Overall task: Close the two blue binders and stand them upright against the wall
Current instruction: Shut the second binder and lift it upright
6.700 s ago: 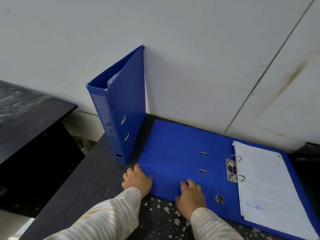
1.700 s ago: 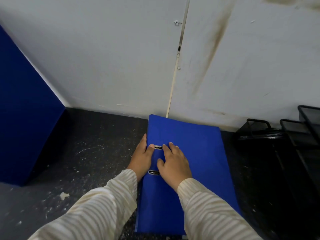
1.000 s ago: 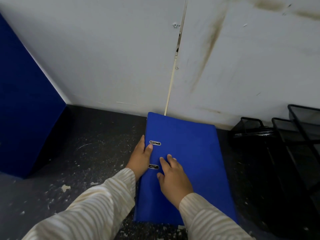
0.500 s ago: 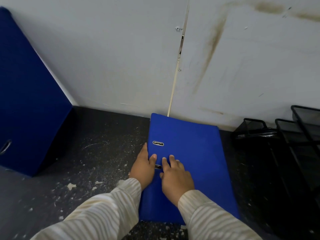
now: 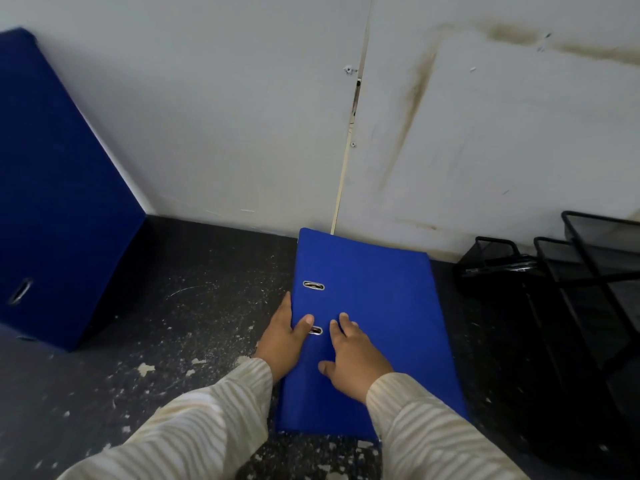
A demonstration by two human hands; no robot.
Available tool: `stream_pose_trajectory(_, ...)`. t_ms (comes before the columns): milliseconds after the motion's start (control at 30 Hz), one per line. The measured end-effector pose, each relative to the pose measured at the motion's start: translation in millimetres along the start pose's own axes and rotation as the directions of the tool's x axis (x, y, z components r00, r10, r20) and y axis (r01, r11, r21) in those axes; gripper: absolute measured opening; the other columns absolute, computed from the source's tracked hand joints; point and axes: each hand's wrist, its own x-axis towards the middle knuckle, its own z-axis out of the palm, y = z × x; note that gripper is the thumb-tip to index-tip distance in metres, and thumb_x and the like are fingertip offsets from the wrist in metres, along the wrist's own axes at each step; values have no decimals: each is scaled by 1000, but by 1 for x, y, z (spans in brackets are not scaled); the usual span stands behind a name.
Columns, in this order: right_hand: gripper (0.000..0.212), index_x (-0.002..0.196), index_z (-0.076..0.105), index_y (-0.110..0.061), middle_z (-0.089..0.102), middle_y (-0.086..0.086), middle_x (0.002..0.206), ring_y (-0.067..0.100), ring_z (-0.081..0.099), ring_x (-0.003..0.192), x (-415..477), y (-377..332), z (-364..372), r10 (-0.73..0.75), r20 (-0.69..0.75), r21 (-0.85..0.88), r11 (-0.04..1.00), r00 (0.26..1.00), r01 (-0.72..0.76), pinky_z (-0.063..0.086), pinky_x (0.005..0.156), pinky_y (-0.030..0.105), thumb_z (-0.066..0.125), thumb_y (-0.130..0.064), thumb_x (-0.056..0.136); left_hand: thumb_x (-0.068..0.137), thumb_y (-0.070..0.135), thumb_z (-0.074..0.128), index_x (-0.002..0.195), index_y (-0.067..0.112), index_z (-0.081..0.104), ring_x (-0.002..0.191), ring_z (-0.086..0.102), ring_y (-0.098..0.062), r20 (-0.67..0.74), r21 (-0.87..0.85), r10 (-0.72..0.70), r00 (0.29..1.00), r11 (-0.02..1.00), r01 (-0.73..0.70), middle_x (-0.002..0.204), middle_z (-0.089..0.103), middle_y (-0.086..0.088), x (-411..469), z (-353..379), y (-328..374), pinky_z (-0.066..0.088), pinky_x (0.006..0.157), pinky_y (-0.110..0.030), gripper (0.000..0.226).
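Note:
One blue binder [image 5: 377,303] lies flat and closed on the dark speckled tabletop [image 5: 194,327], its far end close to the white wall [image 5: 242,116]. My left hand [image 5: 282,336] grips its left edge, thumb on the cover beside a metal slot, fingers down the side. My right hand [image 5: 353,355] rests flat on the cover with fingers straight. A second blue binder [image 5: 59,202] stands upright at the left, leaning against the wall.
Black wire mesh trays [image 5: 561,282] stand at the right against the wall. Pale paint chips dot the tabletop near its front. A vertical seam [image 5: 349,143] runs down the wall behind the flat binder.
The binder that lay open with its pages showing is now closed. In the last second both hands slid toward me along the cover, and the view shifted slightly right.

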Motion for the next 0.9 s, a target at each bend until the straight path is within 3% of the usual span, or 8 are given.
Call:
stream_pose_trajectory(100,78,150,-1,-18,-13,-2,159,18,-5,147,-1,1,1,-6,1,-1,1000,1000,6,13,117,34,49,-38,95,93,22,57,134,42,34,114,59,-9,55,-92,-11,998,996,16,129,58,10,-4,-2,1,48,101,-41,51)
stream_pose_trajectory(267,77,150,-1,-17,-13,0,159,20,-4,147,1,-2,0,2,3,-40,999,1000,-2,13,117,34,49,-37,95,89,25,61,140,29,33,119,55,-18,1,77,-66,998,995,66,134,54,3,2,0,5,45,103,-45,58)
stream_pose_trajectory(433,76,150,1,-14,-11,2,159,21,-3,147,2,-6,-2,20,11,-69,997,1000,-20,16,117,35,49,-36,95,89,36,55,148,23,20,133,42,-28,-51,241,-179,982,952,186,149,41,-4,8,6,3,28,114,-49,70)
stream_pose_trajectory(600,74,150,2,-15,-9,2,160,23,-1,147,-1,-12,-4,55,3,-52,997,998,-55,21,116,38,48,-33,96,87,46,54,144,28,19,133,43,-23,-72,291,-122,990,947,138,144,47,2,0,8,-1,11,119,-52,69)
stream_pose_trajectory(767,69,151,3,-16,-7,4,160,24,0,147,-5,-14,4,78,-20,-25,997,997,-78,21,116,39,46,-30,97,81,52,60,140,27,24,129,48,-23,-110,338,-108,988,931,140,138,53,3,-1,11,-1,14,118,-53,73)
stream_pose_trajectory(900,70,150,2,-16,-9,4,160,23,-2,147,-5,-11,5,70,-13,-7,998,997,-70,20,116,39,45,-32,98,86,47,56,145,16,22,133,40,-33,-129,362,-132,983,916,170,144,45,-7,-1,15,2,36,108,-51,75)
